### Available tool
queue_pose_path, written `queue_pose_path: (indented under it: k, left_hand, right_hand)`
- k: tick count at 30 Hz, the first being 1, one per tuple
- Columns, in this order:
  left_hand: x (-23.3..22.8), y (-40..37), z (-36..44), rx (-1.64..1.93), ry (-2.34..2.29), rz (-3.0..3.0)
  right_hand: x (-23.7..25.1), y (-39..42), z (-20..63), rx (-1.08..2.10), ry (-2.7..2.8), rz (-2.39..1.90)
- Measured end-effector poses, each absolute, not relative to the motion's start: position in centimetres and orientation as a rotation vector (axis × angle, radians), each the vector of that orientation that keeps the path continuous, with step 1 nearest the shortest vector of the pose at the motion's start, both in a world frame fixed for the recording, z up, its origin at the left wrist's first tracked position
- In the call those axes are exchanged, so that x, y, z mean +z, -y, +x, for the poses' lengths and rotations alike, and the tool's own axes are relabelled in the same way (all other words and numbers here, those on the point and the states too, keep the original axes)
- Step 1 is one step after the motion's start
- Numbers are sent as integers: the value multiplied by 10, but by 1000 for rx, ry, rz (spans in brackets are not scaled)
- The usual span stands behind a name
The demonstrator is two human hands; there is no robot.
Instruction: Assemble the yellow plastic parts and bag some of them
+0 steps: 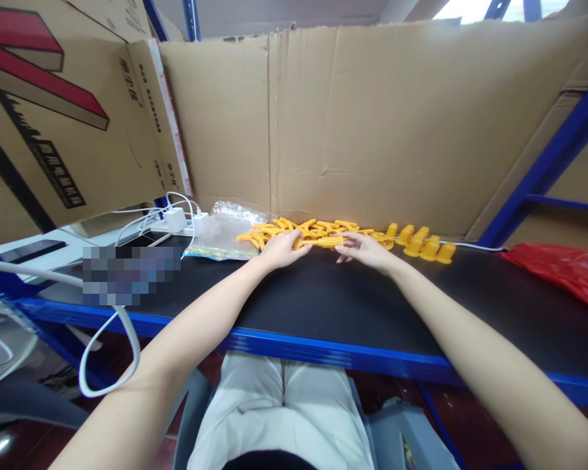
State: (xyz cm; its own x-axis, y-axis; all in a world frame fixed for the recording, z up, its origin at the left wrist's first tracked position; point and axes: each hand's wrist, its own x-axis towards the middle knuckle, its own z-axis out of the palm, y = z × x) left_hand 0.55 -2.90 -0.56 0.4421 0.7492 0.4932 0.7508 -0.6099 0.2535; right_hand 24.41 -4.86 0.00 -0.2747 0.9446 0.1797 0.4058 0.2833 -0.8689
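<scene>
Left hand (281, 250) and right hand (365, 250) extended to the far edge of the black surface (323, 307). Fingers of both closed on one yellow plastic piece (323, 241), held between them just above the surface. Directly behind: pile of yellow clips (304, 228). Right of pile: row of yellow caps (424, 243). Left: clear plastic bag (223, 232). Behind: cardboard wall (372, 117).
</scene>
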Motion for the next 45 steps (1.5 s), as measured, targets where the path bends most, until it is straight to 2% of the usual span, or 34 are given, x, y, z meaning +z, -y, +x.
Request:
queue_pose_path:
  k: [31, 45]
  left_hand:
    - [-8, 30, 5, -875, 1327, -2626]
    - [-7, 26, 6, -737, 1383, -2681]
  right_hand:
    - [2, 52, 242, 1087, 1800, -1207]
    - [-3, 43, 247, 1203, 1565, -1063]
